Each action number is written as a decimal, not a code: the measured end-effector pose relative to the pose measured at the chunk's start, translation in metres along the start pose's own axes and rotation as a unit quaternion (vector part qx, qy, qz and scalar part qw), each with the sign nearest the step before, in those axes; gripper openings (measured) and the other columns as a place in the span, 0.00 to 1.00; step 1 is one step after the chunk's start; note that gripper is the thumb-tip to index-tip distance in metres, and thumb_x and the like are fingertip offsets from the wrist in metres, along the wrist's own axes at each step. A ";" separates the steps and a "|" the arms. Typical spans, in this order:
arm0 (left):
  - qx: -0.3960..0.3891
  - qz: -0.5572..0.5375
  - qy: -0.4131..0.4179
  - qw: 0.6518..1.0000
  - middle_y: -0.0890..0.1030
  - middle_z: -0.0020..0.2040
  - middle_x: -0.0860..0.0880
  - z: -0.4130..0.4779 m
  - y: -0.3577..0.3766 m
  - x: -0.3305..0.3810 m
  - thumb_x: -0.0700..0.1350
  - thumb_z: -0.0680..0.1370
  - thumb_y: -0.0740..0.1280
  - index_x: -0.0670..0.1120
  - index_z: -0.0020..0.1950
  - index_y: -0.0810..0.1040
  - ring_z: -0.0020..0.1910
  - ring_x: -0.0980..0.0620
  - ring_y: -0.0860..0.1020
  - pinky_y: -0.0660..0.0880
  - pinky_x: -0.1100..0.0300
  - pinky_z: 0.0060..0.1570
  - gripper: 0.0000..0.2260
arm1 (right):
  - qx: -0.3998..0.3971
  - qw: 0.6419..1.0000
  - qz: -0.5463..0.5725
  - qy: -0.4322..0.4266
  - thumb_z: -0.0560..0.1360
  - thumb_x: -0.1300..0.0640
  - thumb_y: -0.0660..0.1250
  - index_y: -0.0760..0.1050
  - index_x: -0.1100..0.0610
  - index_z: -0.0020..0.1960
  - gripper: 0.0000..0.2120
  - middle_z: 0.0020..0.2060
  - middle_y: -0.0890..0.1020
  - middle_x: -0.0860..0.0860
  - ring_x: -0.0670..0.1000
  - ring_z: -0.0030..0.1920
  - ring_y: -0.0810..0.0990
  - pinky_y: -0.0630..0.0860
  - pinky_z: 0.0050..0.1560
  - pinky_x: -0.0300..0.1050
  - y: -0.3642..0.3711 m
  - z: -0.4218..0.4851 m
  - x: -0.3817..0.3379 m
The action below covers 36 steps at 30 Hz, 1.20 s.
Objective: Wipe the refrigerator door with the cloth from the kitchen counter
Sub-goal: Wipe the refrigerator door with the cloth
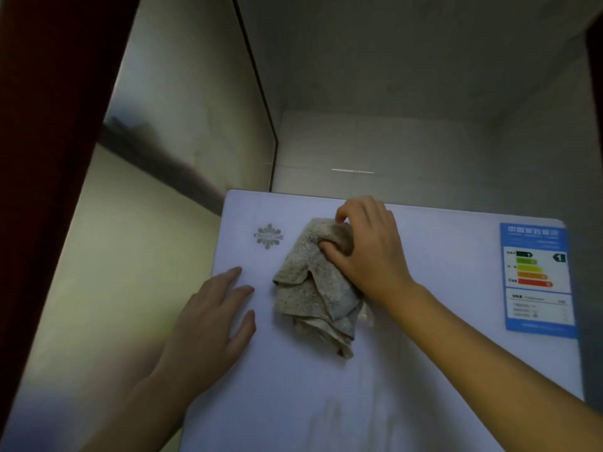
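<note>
Against the upper part of the fridge door (pixel 408 321), pressed flat: the cloth (pixel 315 288), held at its top fold by the right hand (pixel 365 252), grip closed around the bunched edge. Left hand (pixel 212 324) open, palm flat on the door, holding nothing. Probably soft, light and limp; best taken by the bunched fold.

The single head-worn view looks forward and slightly up along the refrigerator door (pixel 424 337) from close in front of it. The door's top edge crosses mid-frame, with wall above, and the energy label (pixel 536 278) sits near its right edge.
</note>
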State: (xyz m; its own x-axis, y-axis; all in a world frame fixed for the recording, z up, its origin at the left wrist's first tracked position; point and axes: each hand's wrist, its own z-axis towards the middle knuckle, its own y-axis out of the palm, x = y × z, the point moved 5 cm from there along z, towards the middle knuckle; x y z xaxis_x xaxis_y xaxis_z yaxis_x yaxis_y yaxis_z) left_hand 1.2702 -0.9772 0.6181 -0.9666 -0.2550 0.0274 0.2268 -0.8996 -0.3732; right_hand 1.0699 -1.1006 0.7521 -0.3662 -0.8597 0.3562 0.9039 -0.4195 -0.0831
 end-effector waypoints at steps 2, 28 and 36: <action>0.002 0.004 0.009 1.000 0.72 0.73 0.46 -0.002 0.001 0.000 0.57 0.79 0.56 0.48 0.65 0.77 0.69 0.46 0.73 0.76 0.49 0.61 0.22 | 0.020 0.998 -0.002 -0.051 0.73 0.56 0.73 0.73 0.57 0.48 0.10 0.48 0.76 0.54 0.53 0.47 0.71 0.69 0.46 0.47 0.003 -0.004 -0.009; 0.010 0.017 0.026 0.999 0.71 0.74 0.43 -0.059 0.023 -0.009 0.52 0.80 0.58 0.42 0.69 0.75 0.72 0.43 0.71 0.71 0.50 0.67 0.22 | -0.142 0.989 -0.046 0.018 0.69 0.35 0.68 0.70 0.57 0.72 0.39 0.68 0.74 0.56 0.59 0.65 0.74 0.75 0.62 0.57 0.027 -0.069 -0.043; 0.032 0.014 0.003 0.999 0.72 0.73 0.41 -0.107 0.031 -0.003 0.51 0.79 0.58 0.42 0.68 0.76 0.71 0.41 0.72 0.69 0.50 0.66 0.22 | -0.072 0.996 0.055 0.026 0.70 0.45 0.74 0.77 0.57 0.67 0.29 0.62 0.80 0.53 0.56 0.61 0.77 0.74 0.60 0.49 0.012 -0.107 -0.071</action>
State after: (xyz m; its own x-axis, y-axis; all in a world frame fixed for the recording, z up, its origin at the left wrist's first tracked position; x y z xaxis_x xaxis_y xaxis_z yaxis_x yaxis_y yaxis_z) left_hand 1.2669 -0.9668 0.5075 -0.9605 -0.2780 0.0130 0.2600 -0.9130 -0.3144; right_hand 1.0829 -1.0760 0.6261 -0.2815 -0.9151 0.2886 0.8995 -0.3564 -0.2527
